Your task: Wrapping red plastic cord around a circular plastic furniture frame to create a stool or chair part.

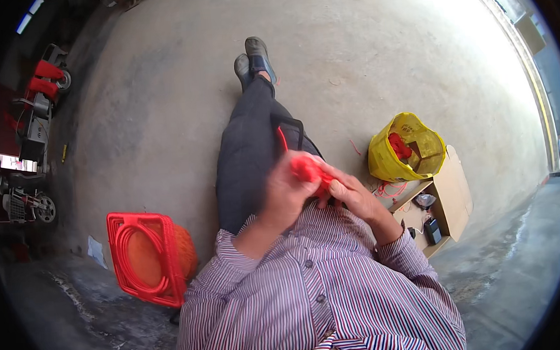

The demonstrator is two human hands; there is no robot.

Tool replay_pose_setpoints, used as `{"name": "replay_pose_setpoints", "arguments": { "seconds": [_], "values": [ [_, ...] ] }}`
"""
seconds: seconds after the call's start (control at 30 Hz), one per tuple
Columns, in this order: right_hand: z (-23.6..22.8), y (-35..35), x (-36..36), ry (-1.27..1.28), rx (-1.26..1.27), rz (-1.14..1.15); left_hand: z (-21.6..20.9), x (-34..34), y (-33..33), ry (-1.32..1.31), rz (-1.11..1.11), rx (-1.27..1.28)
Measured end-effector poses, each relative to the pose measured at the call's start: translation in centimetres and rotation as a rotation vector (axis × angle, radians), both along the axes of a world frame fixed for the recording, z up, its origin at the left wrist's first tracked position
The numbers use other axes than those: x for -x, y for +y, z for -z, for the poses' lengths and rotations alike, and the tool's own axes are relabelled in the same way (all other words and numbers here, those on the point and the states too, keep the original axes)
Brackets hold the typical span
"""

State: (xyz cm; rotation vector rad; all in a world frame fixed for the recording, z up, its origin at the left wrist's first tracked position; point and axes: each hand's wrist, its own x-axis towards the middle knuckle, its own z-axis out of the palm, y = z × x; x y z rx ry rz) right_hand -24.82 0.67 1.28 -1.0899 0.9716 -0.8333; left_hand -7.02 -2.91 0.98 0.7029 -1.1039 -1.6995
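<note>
In front of my belly, over my lap, my left hand (282, 192) is closed round a soft red bundle (306, 168). The bundle looks like yarn or cord, but blur hides its exact kind. My right hand (353, 195) grips the bundle's right side, thumb and fingers pinched together. A thin red strand (282, 137) rises from above my left hand. Beside it, a black angular frame or strap (295, 121) lies across my thigh.
At right stands a yellow bucket-like container (380, 160) with red material inside. Next to it, an open cardboard box (445, 214) holds a small black device (432, 230). At left is a red square-framed container (175, 256). Scooters (36, 118) stand far left.
</note>
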Motion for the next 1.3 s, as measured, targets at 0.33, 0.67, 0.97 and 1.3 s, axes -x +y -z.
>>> {"name": "replay_pose_setpoints", "arguments": {
  "seconds": [0.33,0.67,0.97,1.3],
  "values": [
    [5.1,-8.4,0.4,0.556,0.659,0.237,3.4,-1.8,-8.8,-1.339,-0.287,1.067],
    [-1.4,-3.0,4.6,0.521,0.395,0.272,3.0,-2.3,-4.3,-0.93,-0.162,0.528],
    [-4.2,5.6,13.1,-0.56,0.371,0.471,5.3,-1.8,-3.1,-0.661,0.002,0.12],
    [4.8,-3.9,0.6,-0.215,0.058,0.367,6.1,-1.5,-3.0,-0.603,0.052,0.038]
  ]
}}
